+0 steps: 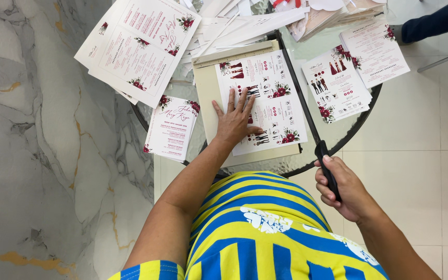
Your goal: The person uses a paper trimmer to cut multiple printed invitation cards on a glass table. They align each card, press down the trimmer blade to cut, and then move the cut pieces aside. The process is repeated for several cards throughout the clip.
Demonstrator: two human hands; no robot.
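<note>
The left hand [234, 122] lies flat and open on a white printed sheet with red flowers [265, 101], on a beige paper cutter board [208, 93]. The right hand [343, 189], near right, grips the cutter's black handle [327, 166].

head-worn view, facing straight down, close

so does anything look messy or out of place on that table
Mostly the heap of white paper offcuts at the table's far side, piled loosely at all angles. The printed sheet lies flat on the paper cutter under the left hand; the right hand grips the black handle.
</note>
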